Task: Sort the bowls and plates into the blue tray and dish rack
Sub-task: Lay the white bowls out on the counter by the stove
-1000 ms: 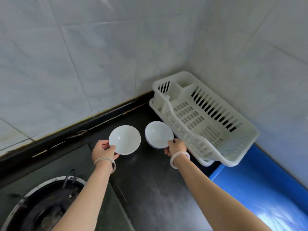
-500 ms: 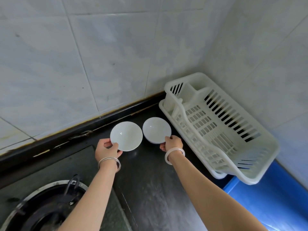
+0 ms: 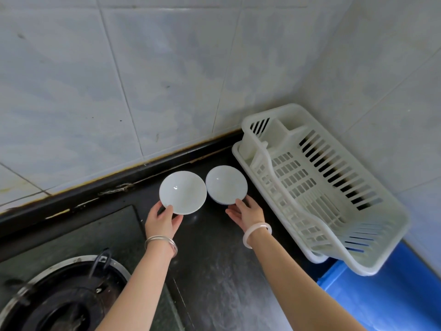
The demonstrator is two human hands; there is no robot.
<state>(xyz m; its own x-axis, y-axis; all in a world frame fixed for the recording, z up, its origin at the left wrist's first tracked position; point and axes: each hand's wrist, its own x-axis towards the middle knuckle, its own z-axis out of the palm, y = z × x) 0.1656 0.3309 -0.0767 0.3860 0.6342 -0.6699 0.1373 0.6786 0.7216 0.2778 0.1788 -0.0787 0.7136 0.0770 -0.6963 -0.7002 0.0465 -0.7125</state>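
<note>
Two small white bowls sit side by side above the black counter, close to the tiled back wall. My left hand (image 3: 162, 220) grips the left bowl (image 3: 182, 192) at its near rim, thumb on top. The right bowl (image 3: 226, 183) rests on the counter just left of the white dish rack (image 3: 293, 177). My right hand (image 3: 248, 213) is behind its near edge with fingers apart, one fingertip touching the rim. The rack lies empty in the corner, its near end overlapping the blue tray (image 3: 393, 299) at the lower right.
A gas stove burner (image 3: 66, 295) with a metal ring fills the lower left. The black counter (image 3: 226, 283) runs between the stove and the tray. Tiled walls close off the back and right sides.
Both bowls moved away from me toward the back wall and down to the counter. My right hand loosened its grip on the right bowl. The view shifted left.
</note>
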